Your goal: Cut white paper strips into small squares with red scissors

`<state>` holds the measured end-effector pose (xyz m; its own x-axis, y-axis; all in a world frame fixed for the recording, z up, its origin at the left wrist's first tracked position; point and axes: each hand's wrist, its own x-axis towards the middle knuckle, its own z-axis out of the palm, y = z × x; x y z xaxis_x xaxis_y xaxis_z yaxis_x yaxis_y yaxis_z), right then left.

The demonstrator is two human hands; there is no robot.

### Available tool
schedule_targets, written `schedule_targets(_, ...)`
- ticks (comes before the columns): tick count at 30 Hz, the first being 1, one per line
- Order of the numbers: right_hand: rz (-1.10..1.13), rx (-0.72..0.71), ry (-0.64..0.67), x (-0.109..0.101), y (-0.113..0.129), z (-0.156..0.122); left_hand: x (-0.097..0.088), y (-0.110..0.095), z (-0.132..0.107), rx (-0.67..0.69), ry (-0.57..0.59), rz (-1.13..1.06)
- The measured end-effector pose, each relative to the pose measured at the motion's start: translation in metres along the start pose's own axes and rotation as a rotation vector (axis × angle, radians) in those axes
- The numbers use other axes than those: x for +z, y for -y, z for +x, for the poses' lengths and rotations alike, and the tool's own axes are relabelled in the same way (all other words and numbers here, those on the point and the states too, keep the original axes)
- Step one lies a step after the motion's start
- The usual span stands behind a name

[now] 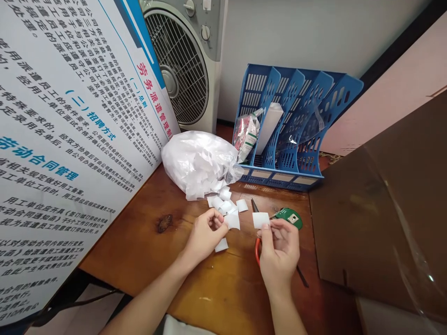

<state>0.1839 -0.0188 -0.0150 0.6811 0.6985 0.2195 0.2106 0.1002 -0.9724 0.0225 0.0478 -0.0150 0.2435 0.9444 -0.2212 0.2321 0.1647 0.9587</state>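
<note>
- The left hand (204, 232) pinches a small white paper square (233, 221) between thumb and fingertips, with another white piece (221, 245) showing just below the hand.
- The right hand (279, 249) grips a second white paper square (260, 219) at its lower edge, holding it upright above the wooden table (146, 242).
- Red-handled scissors (257, 246) lie on the table under the right hand, blades pointing away; the hand hides most of the handles.
- A green tape dispenser (290, 217) sits just behind the right hand.
- Loose white squares (225, 204) spill from a white plastic bag (199, 163) of cut paper, right behind both hands.
- A blue file rack (296, 125) stands at the back, holding packets.
- A printed poster board (66, 130) leans along the left edge.
- A fan (185, 60) stands behind the bag.
- Brown cardboard (384, 204) crowds the right side.
</note>
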Motion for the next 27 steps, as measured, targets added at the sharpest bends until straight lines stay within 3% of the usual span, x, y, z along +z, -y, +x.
schedule_targets(4, -0.188, -0.11, 0.083, -0.006, -0.003, 0.005, -0.002, 0.0, 0.002, 0.005, -0.01, 0.041)
schedule_targets(9, -0.16, -0.021, 0.225, -0.009, -0.005, 0.007, -0.007, -0.004, 0.005, 0.026, 0.012, 0.094)
schedule_targets(14, -0.224, -0.141, 0.223, -0.008, 0.002, 0.008, -0.014, -0.013, -0.001, 0.102, -0.033, 0.2)
schedule_targets(16, -0.154, -0.159, 0.266, -0.01, 0.006, 0.009, -0.015, -0.016, -0.005, 0.115, -0.043, 0.231)
schedule_targets(18, -0.026, -0.104, 0.416, -0.011, 0.01, 0.01, -0.013, -0.016, -0.008, 0.138, -0.028, 0.233)
schedule_targets(20, 0.027, -0.057, 0.599, -0.012, 0.012, 0.009, -0.011, -0.015, -0.009, 0.173, 0.003, 0.212)
schedule_targets(22, -0.03, -0.077, 0.698, -0.01, 0.013, 0.006, -0.008, -0.014, -0.01, 0.198, 0.068, 0.187)
schedule_targets(27, -0.282, -0.11, 0.618, -0.007, 0.012, 0.002, -0.011, -0.017, -0.009, 0.082, 0.297, -0.015)
